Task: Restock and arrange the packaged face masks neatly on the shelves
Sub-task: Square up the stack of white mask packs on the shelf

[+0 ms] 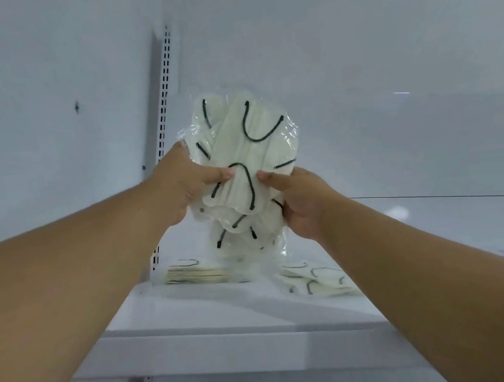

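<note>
Held upright just above the white shelf, the pack of face masks looks light, floppy and slick in its clear wrap, so the left hand and right hand sensibly pinch its middle from both sides.

Lying open across the centre and lower right of the frame: the bare front of the white shelf. Crowding the back, a flat mask stack at lower centre-left and a loose mask pile to its right. Filling the middle gap above them, the held bag of masks. Closing the left, the slotted upright.
</note>
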A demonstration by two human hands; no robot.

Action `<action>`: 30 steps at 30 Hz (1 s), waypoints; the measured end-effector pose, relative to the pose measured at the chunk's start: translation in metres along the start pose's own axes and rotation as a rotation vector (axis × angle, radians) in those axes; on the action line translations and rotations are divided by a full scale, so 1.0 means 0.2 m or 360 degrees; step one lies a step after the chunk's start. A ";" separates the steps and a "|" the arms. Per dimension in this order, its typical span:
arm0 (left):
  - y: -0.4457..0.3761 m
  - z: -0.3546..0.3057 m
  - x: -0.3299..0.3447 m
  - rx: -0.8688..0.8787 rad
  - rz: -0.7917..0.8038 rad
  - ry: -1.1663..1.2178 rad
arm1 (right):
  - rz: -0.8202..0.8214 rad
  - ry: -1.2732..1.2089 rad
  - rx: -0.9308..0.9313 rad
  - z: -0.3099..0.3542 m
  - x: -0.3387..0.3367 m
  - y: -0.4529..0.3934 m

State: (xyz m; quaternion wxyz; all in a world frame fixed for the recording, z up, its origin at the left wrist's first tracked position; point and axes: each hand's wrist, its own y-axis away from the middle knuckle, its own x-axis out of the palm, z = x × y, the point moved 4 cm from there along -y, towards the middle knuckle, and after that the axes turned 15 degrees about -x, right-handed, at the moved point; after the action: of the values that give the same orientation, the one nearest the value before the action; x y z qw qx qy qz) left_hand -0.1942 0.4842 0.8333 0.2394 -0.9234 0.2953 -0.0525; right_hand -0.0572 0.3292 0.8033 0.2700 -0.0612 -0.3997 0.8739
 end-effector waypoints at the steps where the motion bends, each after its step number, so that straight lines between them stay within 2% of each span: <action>1: 0.01 0.02 -0.06 -0.0004 -0.0014 -0.0009 | -0.0005 -0.0006 0.0008 -0.01 0.05 0.01; 6: 0.15 0.16 -0.15 -0.0137 0.0039 -0.0088 | 0.0041 0.0043 0.0067 -0.13 0.19 0.06; 10: 0.15 0.26 -0.14 -0.0217 0.0066 -0.0007 | 0.0092 -0.0008 0.0061 -0.18 0.19 0.08; 16: 0.20 0.25 -0.05 -0.0186 -0.0034 0.0072 | 0.0353 0.0024 0.0122 -0.21 0.18 0.10; 20: 0.21 0.21 -0.01 -0.0167 0.0030 0.0056 | 0.0317 0.0008 0.0147 -0.22 0.16 0.07; 23: 0.22 0.18 -0.05 -0.0019 -0.0202 -0.0120 | 0.0397 0.0184 0.0038 -0.23 0.15 0.07; 25: 0.21 0.15 -0.07 0.0110 -0.0361 -0.0203 | 0.0311 0.0235 -0.0062 -0.22 0.14 0.07; 27: 0.20 0.15 -0.08 0.0101 -0.0327 -0.0119 | 0.0201 0.0311 -0.0129 -0.22 0.13 0.06; 30: 0.20 0.21 -0.05 -0.0054 -0.0162 -0.0095 | 0.0319 0.0297 -0.0063 -0.23 0.17 0.08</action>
State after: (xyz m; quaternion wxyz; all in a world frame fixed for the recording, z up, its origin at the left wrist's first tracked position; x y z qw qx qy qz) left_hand -0.2132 0.4800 0.7779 0.2295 -0.9423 0.2415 -0.0321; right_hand -0.0784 0.3686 0.7651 0.2163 -0.1872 -0.3818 0.8789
